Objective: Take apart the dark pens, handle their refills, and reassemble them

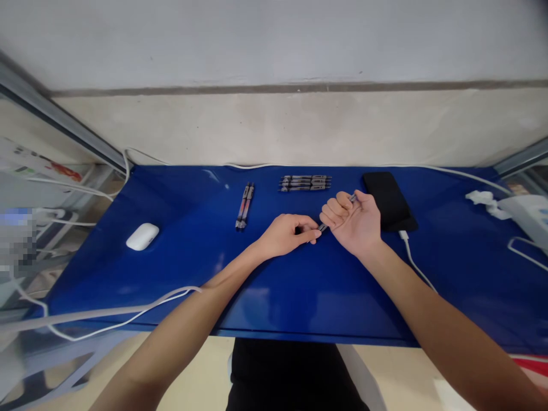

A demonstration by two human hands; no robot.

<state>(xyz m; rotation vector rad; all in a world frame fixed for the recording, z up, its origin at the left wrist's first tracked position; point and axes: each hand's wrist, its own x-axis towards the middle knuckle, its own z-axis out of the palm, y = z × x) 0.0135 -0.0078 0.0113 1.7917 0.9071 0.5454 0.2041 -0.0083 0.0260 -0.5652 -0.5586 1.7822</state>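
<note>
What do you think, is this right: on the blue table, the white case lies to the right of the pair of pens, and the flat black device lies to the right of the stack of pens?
Not quite: the head view shows the white case to the left of the pair of pens. The flat black device does lie to the right of the stack of pens.

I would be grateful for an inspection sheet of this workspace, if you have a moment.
Surface: glossy blue table, damage: nothing seen.
Job's things: pen in hand; pen pair at left; pen row towards the wall.
Clutter: white case far left; flat black item at right.
Hands: left hand and right hand both gripping.
Cables: white plug beside the black item; pale cables reaching the left forearm.
Surroundings: wall behind; other people, nothing seen.
</note>
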